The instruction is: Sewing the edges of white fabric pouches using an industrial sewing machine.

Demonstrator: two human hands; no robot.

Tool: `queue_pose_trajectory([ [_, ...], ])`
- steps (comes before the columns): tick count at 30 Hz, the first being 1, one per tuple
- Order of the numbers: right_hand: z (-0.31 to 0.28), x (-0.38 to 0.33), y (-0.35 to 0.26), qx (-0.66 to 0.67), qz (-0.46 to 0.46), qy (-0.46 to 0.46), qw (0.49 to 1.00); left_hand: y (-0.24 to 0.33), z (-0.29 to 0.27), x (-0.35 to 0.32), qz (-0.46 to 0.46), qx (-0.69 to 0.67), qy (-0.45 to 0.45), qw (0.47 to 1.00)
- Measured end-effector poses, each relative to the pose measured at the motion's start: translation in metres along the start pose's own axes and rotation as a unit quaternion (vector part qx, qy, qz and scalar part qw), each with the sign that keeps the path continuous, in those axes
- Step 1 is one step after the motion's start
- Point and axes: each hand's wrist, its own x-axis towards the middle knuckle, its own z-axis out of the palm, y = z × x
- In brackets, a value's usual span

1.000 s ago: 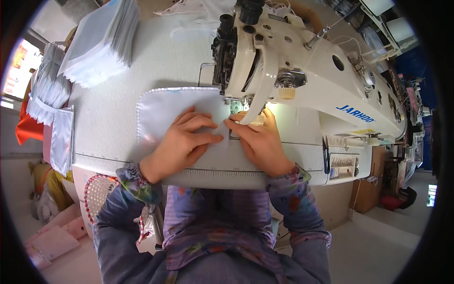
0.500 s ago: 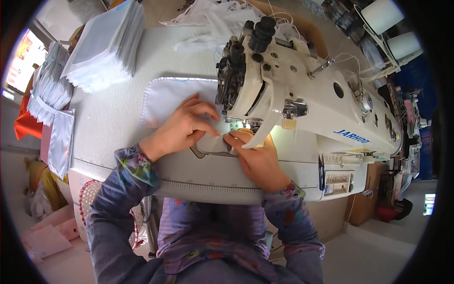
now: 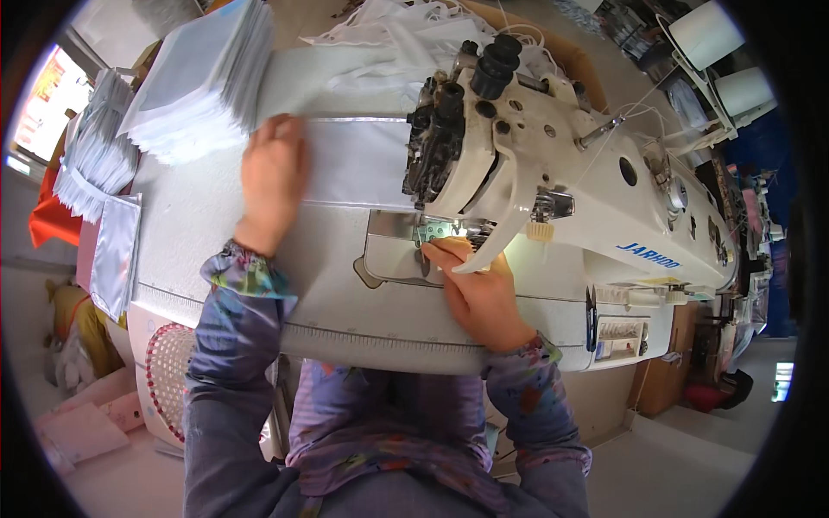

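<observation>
A pale grey-white fabric piece (image 3: 358, 162) with a stitched edge lies flat on the sewing machine table, its right end passing behind the black needle-bar parts of the sewing machine (image 3: 553, 164). My left hand (image 3: 275, 177) is over the left end of that piece, smeared by motion, so its grip does not show clearly. Beside the lit metal needle plate (image 3: 401, 250), my right hand (image 3: 479, 289) rests with thumb and fingers drawn together under the machine's curved guard. Whatever those fingertips hold is too small or hidden to make out.
A tall stack of fabric pieces (image 3: 203, 82) stands at the back left, beside a tied bundle (image 3: 97, 147). Loose white fabric (image 3: 397, 43) is heaped behind the machine. Black thread snips (image 3: 591, 318) and a small parts tray (image 3: 622, 337) lie at the right.
My left hand has moved left and away from the needle area. The fabric piece has shifted farther back, uncovering the needle plate. My right hand stays near the needle.
</observation>
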Motion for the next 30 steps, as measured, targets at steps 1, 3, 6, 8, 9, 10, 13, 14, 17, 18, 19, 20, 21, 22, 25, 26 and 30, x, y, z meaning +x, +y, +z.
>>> queue_pose_trajectory([
  [1,0.000,-0.001,0.001,-0.007,-0.001,-0.003,1.000,-0.007,-0.002,-0.002,-0.070,0.059,0.011,0.996],
  [3,0.001,-0.002,0.003,-0.015,0.008,-0.013,1.000,-0.017,-0.007,-0.003,-0.144,0.124,0.026,0.981],
  [6,0.001,-0.003,-0.001,0.001,0.022,-0.026,0.999,-0.021,-0.026,-0.004,-0.252,-0.144,0.000,0.957],
  [8,0.001,0.000,-0.005,0.023,0.039,-0.032,0.998,-0.012,-0.050,-0.019,-0.247,-0.279,0.001,0.928],
  [9,0.000,0.001,-0.007,0.028,0.048,-0.036,0.998,-0.002,-0.061,-0.034,-0.213,-0.334,0.029,0.918],
  [10,-0.001,0.004,-0.010,0.039,0.039,-0.030,0.998,0.004,-0.077,-0.051,-0.235,-0.376,0.031,0.896],
  [13,-0.002,0.007,-0.015,0.040,0.012,-0.019,0.999,0.003,-0.132,-0.108,-0.241,-0.328,0.181,0.895],
  [14,-0.003,0.008,-0.015,0.015,0.015,-0.014,1.000,-0.007,-0.155,-0.128,-0.268,-0.311,0.229,0.882],
  [17,0.000,0.006,-0.015,0.014,0.024,-0.004,1.000,-0.056,-0.221,-0.176,-0.347,-0.271,0.337,0.832],
  [18,0.001,0.005,-0.014,0.014,0.024,-0.004,1.000,-0.072,-0.235,-0.188,-0.328,-0.274,0.341,0.837],
  [19,0.003,0.004,-0.012,0.018,0.023,-0.002,1.000,-0.085,-0.245,-0.197,-0.368,-0.268,0.350,0.819],
  [20,0.005,0.002,-0.012,0.036,0.038,0.007,0.999,-0.096,-0.250,-0.205,-0.329,-0.278,0.340,0.836],
  [21,0.005,-0.001,-0.010,0.016,0.034,-0.002,0.999,-0.104,-0.252,-0.211,-0.330,-0.303,0.314,0.837],
  [22,0.003,-0.005,-0.007,-0.011,0.041,0.017,0.999,-0.110,-0.251,-0.217,-0.332,-0.342,0.277,0.834],
  [25,-0.025,-0.032,0.003,-0.118,0.130,0.054,0.983,-0.120,-0.254,-0.227,-0.337,-0.274,0.276,0.858],
  [26,-0.043,-0.044,0.010,-0.167,0.174,0.119,0.963,-0.122,-0.257,-0.229,-0.346,-0.256,0.289,0.855],
  [30,-0.094,-0.108,0.033,-0.380,0.317,0.124,0.860,-0.132,-0.264,-0.236,-0.355,-0.332,0.303,0.820],
])
